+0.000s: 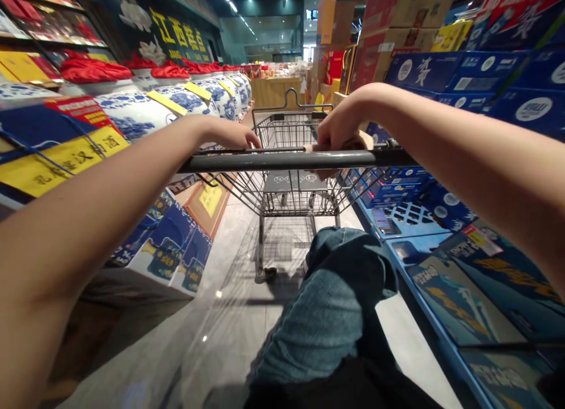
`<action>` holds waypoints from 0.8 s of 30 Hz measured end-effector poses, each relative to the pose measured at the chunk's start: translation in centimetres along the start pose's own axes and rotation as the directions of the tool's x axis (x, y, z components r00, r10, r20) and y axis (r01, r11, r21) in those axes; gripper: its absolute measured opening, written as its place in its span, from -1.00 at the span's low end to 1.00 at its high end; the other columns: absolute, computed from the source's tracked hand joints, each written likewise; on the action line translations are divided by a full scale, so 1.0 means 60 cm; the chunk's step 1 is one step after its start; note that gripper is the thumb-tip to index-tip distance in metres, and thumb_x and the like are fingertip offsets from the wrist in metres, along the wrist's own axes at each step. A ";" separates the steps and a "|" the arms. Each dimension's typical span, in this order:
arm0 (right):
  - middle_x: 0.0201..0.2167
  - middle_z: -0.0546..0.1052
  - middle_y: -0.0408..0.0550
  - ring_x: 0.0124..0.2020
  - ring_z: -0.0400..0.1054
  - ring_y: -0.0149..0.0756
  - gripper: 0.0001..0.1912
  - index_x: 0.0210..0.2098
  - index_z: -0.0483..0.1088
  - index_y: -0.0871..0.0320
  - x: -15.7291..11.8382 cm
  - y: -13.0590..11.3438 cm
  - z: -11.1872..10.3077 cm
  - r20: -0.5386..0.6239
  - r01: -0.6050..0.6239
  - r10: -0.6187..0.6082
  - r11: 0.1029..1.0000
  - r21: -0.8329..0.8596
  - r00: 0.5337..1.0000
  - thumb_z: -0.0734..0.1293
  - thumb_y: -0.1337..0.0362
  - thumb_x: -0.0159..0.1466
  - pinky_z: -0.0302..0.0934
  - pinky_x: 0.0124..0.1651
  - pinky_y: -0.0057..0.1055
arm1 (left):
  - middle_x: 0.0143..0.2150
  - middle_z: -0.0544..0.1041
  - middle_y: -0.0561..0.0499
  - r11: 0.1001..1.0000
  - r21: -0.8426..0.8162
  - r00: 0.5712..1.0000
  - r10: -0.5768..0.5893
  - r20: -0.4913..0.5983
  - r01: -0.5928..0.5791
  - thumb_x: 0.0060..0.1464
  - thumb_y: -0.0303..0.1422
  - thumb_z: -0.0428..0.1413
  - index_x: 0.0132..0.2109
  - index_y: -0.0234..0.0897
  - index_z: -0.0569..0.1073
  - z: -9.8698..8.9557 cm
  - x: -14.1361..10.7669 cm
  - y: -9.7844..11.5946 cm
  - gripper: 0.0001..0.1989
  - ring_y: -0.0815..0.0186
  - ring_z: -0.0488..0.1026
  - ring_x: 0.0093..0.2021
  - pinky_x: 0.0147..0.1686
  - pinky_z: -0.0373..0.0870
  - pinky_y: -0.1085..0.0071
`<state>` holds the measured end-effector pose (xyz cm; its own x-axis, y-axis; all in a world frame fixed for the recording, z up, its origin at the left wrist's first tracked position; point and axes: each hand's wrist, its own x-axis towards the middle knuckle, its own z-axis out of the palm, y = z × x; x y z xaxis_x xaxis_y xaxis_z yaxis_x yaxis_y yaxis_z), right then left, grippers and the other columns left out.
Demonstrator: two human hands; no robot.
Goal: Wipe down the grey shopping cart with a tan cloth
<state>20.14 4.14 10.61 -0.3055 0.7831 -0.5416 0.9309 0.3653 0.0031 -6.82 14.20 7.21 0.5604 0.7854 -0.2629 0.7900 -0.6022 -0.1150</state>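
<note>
A wire shopping cart (300,209) stands in front of me, its dark handlebar (291,160) crossing the view. Both my forearms reach over this bar. My left hand (236,135) is at the cart's left side, fingers curled down by the upper rim. Beyond the bar, my right hand (339,125) is bent downward with its fingers closed. A tan, soft-looking thing (362,140) shows beneath and beside it; its kind is unclear, and the fingertips are partly hidden. A grey panel (295,182) with round symbols is inside the cart.
Blue-and-white jars (132,112) with red cloth tops line the left, above stacked gift boxes (165,253). Blue cartons (424,70) rise on the right over a blue pallet (408,244). My jeans-covered leg (326,303) is behind the cart on the tiled aisle (220,332). A wooden counter (276,90) stands ahead.
</note>
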 end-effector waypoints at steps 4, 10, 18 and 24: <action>-0.62 0.41 -0.35 -0.58 0.23 -0.65 -0.58 0.07 0.56 0.44 0.000 0.008 0.013 -0.234 0.175 -0.134 0.970 0.167 0.963 0.45 0.21 0.35 0.09 -0.35 -0.53 | 0.15 0.62 0.00 0.999 -0.034 0.998 -0.034 0.046 0.036 0.18 -0.20 0.00 0.36 -0.31 0.42 -0.007 -0.020 0.024 -0.35 0.15 0.38 0.22 0.31 0.19 0.27; -0.67 0.47 -0.29 -0.62 0.28 -0.59 -0.72 -0.05 0.59 0.52 -0.014 0.060 0.001 -0.061 -0.072 0.078 0.993 0.089 0.995 0.37 0.42 0.34 0.11 -0.42 -0.60 | 0.10 0.66 -0.06 0.998 -0.048 0.999 -0.033 0.032 0.035 0.22 -0.30 -0.01 0.27 -0.42 0.49 -0.019 -0.037 0.052 -0.46 0.26 0.42 0.10 0.23 0.27 0.36; -0.50 0.55 -0.24 -0.49 0.26 -0.60 -0.66 0.03 0.59 0.38 -0.016 0.011 0.019 -0.478 0.217 -0.138 0.970 0.114 0.867 0.45 0.30 0.32 0.07 -0.36 -0.56 | 0.04 0.68 -0.01 0.999 -0.002 0.999 -0.041 0.011 0.041 0.17 -0.33 0.06 0.27 -0.30 0.51 -0.029 -0.033 0.072 -0.47 0.31 0.44 0.03 0.13 0.31 0.44; -0.59 0.45 -0.30 -0.50 0.19 -0.61 -0.65 0.00 0.59 0.48 -0.005 0.031 0.008 -0.311 0.009 0.018 0.996 0.086 0.950 0.42 0.29 0.35 0.09 -0.27 -0.46 | 0.12 0.63 -0.07 0.997 -0.065 0.999 -0.046 -0.004 0.046 0.29 -0.26 -0.05 0.24 -0.38 0.51 -0.030 -0.043 0.075 -0.49 0.36 0.48 -0.05 0.02 0.35 0.48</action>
<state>22.08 4.33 10.36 -0.3356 0.9073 -0.2534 0.9419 0.3279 -0.0735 -4.26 9.70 9.08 0.5243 0.8128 -0.2537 0.8293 -0.5551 -0.0644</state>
